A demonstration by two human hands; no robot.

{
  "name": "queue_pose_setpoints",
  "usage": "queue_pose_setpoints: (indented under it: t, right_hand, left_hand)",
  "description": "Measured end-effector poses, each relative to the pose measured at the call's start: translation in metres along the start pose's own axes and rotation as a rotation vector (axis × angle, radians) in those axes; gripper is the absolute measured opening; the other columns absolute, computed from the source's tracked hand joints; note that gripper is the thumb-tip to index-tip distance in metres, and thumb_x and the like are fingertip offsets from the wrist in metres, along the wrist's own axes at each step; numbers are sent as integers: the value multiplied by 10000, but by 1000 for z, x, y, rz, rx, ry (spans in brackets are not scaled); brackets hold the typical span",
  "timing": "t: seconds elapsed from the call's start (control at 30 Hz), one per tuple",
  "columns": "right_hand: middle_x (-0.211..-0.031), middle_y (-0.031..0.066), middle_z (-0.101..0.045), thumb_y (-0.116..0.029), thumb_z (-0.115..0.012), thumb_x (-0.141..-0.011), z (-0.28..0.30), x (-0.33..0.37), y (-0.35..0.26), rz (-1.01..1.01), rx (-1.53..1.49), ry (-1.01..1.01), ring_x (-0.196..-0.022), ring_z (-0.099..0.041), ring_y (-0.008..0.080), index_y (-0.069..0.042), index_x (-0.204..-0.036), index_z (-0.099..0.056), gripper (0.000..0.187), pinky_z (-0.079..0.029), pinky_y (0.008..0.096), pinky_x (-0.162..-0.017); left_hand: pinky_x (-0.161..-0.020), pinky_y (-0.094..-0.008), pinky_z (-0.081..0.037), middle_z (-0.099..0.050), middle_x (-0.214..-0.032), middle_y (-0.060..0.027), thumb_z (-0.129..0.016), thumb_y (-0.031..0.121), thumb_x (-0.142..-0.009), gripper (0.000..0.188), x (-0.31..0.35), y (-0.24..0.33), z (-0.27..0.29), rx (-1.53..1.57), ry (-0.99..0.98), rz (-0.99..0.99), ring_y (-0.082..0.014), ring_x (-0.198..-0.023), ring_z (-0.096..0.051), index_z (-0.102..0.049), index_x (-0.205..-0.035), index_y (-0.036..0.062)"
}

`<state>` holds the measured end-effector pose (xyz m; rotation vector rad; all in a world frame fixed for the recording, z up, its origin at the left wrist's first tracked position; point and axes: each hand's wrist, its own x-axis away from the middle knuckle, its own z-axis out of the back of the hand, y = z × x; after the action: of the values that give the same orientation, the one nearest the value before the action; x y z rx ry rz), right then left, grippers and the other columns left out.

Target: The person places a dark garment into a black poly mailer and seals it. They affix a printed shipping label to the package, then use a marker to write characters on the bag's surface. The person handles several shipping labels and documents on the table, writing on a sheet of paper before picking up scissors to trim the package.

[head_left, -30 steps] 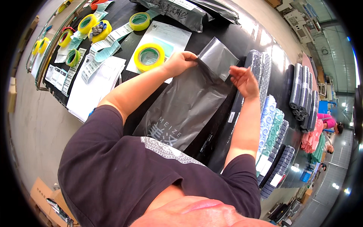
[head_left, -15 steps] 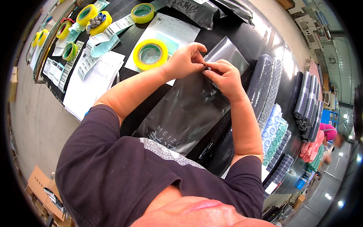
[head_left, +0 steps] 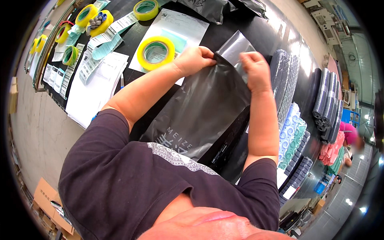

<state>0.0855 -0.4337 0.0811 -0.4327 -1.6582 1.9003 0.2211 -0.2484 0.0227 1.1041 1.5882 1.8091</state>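
A black plastic mailing bag [head_left: 200, 104] with pale lettering lies lengthwise in front of me, its far end opening into a shiny grey flap [head_left: 237, 45]. My left hand [head_left: 194, 61] pinches the left side of the bag's mouth between thumb and fingers. At the right side of the mouth, my right hand [head_left: 256, 71] is closed in a pinch against the edge of the flap. Its fingertips are slightly blurred. Just left of my left hand, a roll of yellow tape [head_left: 171, 54] rests on a printed sheet [head_left: 192, 25].
Wrapped dark rolls [head_left: 285, 86] and patterned rolls [head_left: 289, 136] line the right of the black table. Label strips [head_left: 120, 26], white papers [head_left: 94, 90] and more tape rolls [head_left: 146, 10] cover the left. Another person [head_left: 350, 134] stands at the far right.
My hands were together at the bag's mouth; now the right has moved right, away from the left. The mouth is spread wider between them.
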Motion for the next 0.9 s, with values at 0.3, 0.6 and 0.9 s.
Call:
queue_pose_setpoints:
  t: [0.3, 0.6, 0.9]
  right_hand:
    - [-866, 192, -685, -152, -368, -1036, 244, -20, 49, 3, -683, 933, -650, -632, 213, 43, -999, -587, 295, -547, 284, -572]
    - [-817, 113, -599, -138, -663, -870, -27, 99, 19, 587, 685, 279, -786, -590, 304, -45, -849, -604, 112, -476, 392, -740]
    - [-988, 210, -624, -199, -549, -959, -38, 73, 123, 239, 610, 536, -956, -579, 377, 16, -984, -612, 225, -454, 445, -869]
  left_hand:
    - [-715, -254, -501, -684, -861, -15, -745, 196, -867, 198, 0, 5, -8, 73, 76, 117, -81, -756, -601, -708, -967, 29]
    - [-706, -280, -521, -699, -851, -53, -749, 249, -836, 257, -9, -22, -5, -39, 133, 94, -118, -761, -628, -716, -965, 29]
    - [-1073, -415, -388, -542, -1341, -161, -658, 165, -853, 433, 12, 7, -20, -939, 189, -739, -327, -1251, -507, -569, -1258, 37]
